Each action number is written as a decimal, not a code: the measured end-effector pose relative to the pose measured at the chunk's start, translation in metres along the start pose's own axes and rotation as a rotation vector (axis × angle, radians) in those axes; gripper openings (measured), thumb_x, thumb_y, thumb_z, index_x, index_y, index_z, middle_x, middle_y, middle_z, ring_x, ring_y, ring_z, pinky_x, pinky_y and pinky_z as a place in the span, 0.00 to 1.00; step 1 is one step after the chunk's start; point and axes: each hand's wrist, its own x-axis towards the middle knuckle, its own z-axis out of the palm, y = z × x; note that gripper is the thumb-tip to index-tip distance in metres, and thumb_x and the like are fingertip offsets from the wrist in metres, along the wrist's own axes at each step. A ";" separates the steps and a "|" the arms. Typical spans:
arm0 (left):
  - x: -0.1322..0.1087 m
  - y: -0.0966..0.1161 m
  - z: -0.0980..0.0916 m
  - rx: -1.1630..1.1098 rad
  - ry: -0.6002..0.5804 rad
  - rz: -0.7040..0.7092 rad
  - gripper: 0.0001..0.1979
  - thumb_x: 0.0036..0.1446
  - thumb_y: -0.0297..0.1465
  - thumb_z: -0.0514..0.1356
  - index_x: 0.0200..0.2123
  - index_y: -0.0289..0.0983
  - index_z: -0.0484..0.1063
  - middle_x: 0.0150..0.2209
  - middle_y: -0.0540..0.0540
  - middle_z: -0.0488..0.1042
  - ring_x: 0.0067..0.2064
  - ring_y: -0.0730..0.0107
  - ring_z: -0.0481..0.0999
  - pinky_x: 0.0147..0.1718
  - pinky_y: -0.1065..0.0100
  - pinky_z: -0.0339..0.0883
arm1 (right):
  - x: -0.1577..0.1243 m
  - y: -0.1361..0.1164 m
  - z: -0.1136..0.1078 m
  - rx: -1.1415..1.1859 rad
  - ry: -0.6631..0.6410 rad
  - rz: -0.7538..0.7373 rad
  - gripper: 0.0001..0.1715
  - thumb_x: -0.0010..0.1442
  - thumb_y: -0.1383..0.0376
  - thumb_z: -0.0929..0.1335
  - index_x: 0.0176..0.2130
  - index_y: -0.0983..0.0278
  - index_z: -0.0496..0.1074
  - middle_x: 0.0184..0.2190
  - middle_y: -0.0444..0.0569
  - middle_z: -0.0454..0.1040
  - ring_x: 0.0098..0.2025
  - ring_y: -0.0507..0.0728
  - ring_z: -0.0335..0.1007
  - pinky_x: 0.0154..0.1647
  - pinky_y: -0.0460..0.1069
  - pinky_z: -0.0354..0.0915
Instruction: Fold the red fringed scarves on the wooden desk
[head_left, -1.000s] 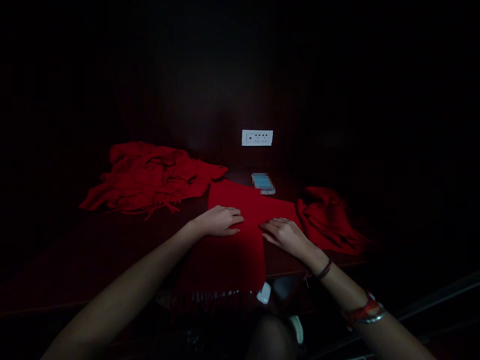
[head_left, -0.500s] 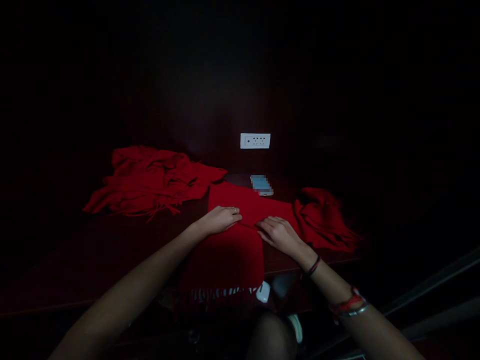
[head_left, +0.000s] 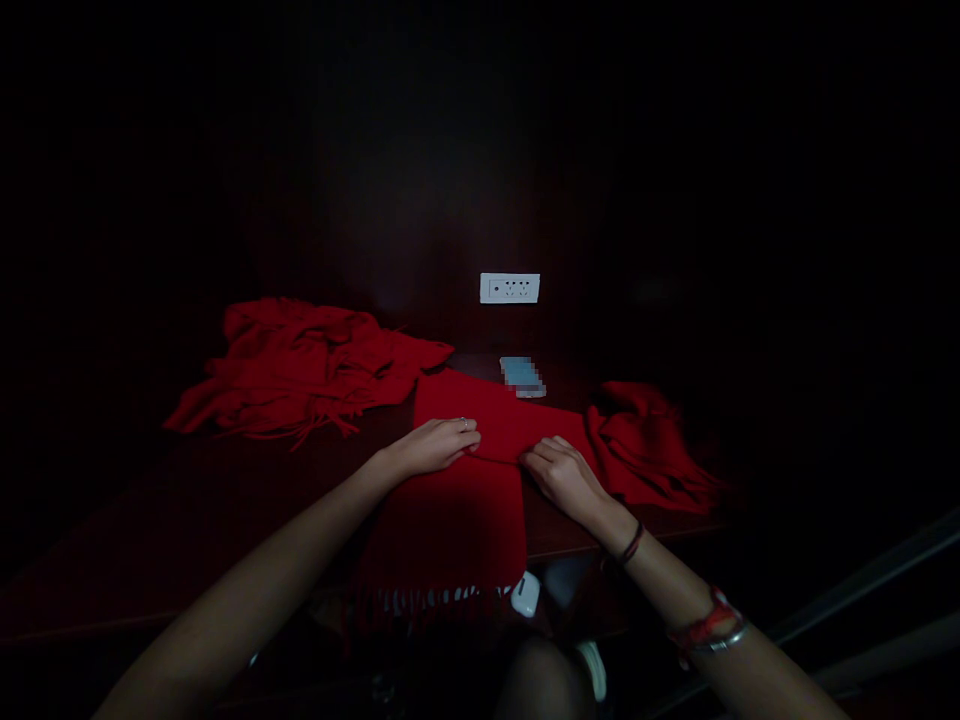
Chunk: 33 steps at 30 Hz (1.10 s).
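Observation:
A red fringed scarf (head_left: 457,520) lies on the dark table, its fringe hanging past the front edge. One flat length of it crosses on top and runs right into a bunched part. My left hand (head_left: 439,444) rests on the scarf where the lengths cross, fingers curled in on the cloth's edge; a ring shows on one finger. To its right, my right hand (head_left: 561,472) is closed with its fingertips at the lower edge of the crossing length. The fingertips of both hands are partly hidden.
A crumpled red fringed cloth (head_left: 292,360) lies at the left. Behind the scarf is a phone (head_left: 523,376) with a blurred screen, below a wall socket (head_left: 510,288). Under the table edge a white object (head_left: 526,594) shows near my knee (head_left: 541,680). The surroundings are very dark.
My right hand has shifted slightly right along the scarf's edge. My left hand has moved a little left. The whole view has tipped up slightly, so everything sits lower.

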 end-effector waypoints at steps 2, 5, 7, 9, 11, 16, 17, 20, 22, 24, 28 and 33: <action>-0.003 -0.004 -0.003 -0.019 -0.018 0.005 0.06 0.53 0.24 0.48 0.31 0.38 0.62 0.33 0.50 0.63 0.35 0.73 0.64 0.32 0.74 0.56 | 0.000 -0.001 0.000 -0.009 -0.002 -0.035 0.10 0.57 0.69 0.58 0.30 0.65 0.67 0.26 0.47 0.67 0.30 0.52 0.57 0.34 0.47 0.51; -0.008 -0.011 -0.006 -0.025 -0.066 0.018 0.07 0.49 0.22 0.49 0.29 0.39 0.62 0.32 0.50 0.64 0.33 0.73 0.64 0.31 0.74 0.56 | 0.000 -0.002 0.000 -0.008 -0.025 -0.088 0.09 0.57 0.69 0.58 0.30 0.64 0.66 0.26 0.47 0.66 0.30 0.52 0.57 0.34 0.48 0.51; -0.010 -0.014 -0.007 -0.021 -0.095 0.013 0.08 0.47 0.21 0.49 0.28 0.39 0.62 0.31 0.51 0.64 0.32 0.73 0.64 0.30 0.75 0.56 | -0.001 -0.003 0.000 0.008 -0.035 -0.095 0.09 0.56 0.69 0.58 0.31 0.64 0.65 0.28 0.47 0.66 0.31 0.52 0.57 0.35 0.48 0.51; -0.010 -0.016 -0.005 -0.018 -0.105 0.003 0.09 0.47 0.20 0.49 0.27 0.39 0.62 0.30 0.50 0.64 0.32 0.73 0.64 0.29 0.74 0.56 | -0.001 -0.003 0.000 0.027 -0.035 -0.083 0.08 0.56 0.70 0.58 0.32 0.64 0.65 0.29 0.47 0.66 0.32 0.52 0.57 0.36 0.48 0.52; -0.009 -0.017 -0.004 -0.014 -0.101 0.005 0.08 0.47 0.20 0.48 0.26 0.38 0.63 0.29 0.50 0.64 0.32 0.72 0.64 0.29 0.74 0.56 | -0.001 -0.002 0.001 0.044 -0.028 -0.072 0.08 0.56 0.70 0.58 0.33 0.64 0.65 0.29 0.48 0.66 0.32 0.53 0.57 0.36 0.48 0.52; -0.008 -0.020 -0.005 -0.024 -0.061 -0.011 0.09 0.48 0.20 0.48 0.24 0.38 0.63 0.27 0.49 0.63 0.30 0.73 0.64 0.29 0.74 0.55 | -0.002 0.001 0.003 0.079 0.031 -0.016 0.10 0.56 0.71 0.58 0.32 0.65 0.66 0.29 0.49 0.65 0.32 0.53 0.56 0.37 0.48 0.55; -0.008 -0.021 -0.006 -0.034 -0.056 -0.019 0.09 0.47 0.20 0.47 0.24 0.38 0.63 0.27 0.49 0.63 0.31 0.73 0.64 0.30 0.74 0.55 | -0.002 0.001 0.003 0.084 0.040 -0.005 0.10 0.56 0.71 0.57 0.31 0.65 0.66 0.29 0.49 0.64 0.32 0.54 0.56 0.37 0.48 0.55; -0.010 -0.022 -0.007 -0.067 -0.052 -0.025 0.11 0.47 0.19 0.47 0.30 0.38 0.64 0.30 0.49 0.64 0.32 0.72 0.64 0.31 0.75 0.56 | -0.001 0.001 0.004 0.115 0.034 0.006 0.10 0.55 0.72 0.58 0.32 0.66 0.66 0.29 0.49 0.64 0.33 0.54 0.56 0.37 0.48 0.56; -0.011 -0.021 -0.006 -0.080 -0.062 -0.004 0.14 0.47 0.19 0.48 0.34 0.40 0.64 0.32 0.49 0.65 0.35 0.72 0.65 0.33 0.75 0.56 | 0.000 0.001 0.005 0.144 0.005 -0.007 0.11 0.55 0.73 0.58 0.36 0.66 0.66 0.30 0.49 0.64 0.34 0.54 0.56 0.38 0.48 0.56; -0.011 -0.018 -0.005 -0.084 -0.083 0.021 0.15 0.47 0.19 0.48 0.35 0.41 0.64 0.33 0.50 0.65 0.36 0.72 0.65 0.33 0.75 0.56 | 0.001 0.001 0.005 0.161 -0.028 -0.031 0.14 0.54 0.74 0.58 0.40 0.66 0.65 0.31 0.49 0.64 0.35 0.53 0.56 0.39 0.47 0.55; -0.011 -0.012 -0.005 -0.075 -0.115 0.027 0.13 0.45 0.17 0.47 0.28 0.39 0.64 0.30 0.50 0.65 0.33 0.72 0.65 0.29 0.74 0.55 | 0.001 0.001 0.005 0.164 -0.073 -0.047 0.15 0.55 0.73 0.59 0.41 0.63 0.67 0.30 0.48 0.63 0.33 0.52 0.56 0.36 0.47 0.55; -0.009 -0.009 -0.005 -0.115 -0.140 0.042 0.12 0.43 0.16 0.46 0.23 0.37 0.61 0.25 0.50 0.63 0.28 0.73 0.63 0.27 0.74 0.54 | 0.001 0.002 0.005 0.177 -0.052 -0.060 0.14 0.55 0.72 0.59 0.38 0.61 0.69 0.29 0.47 0.62 0.32 0.51 0.55 0.34 0.46 0.53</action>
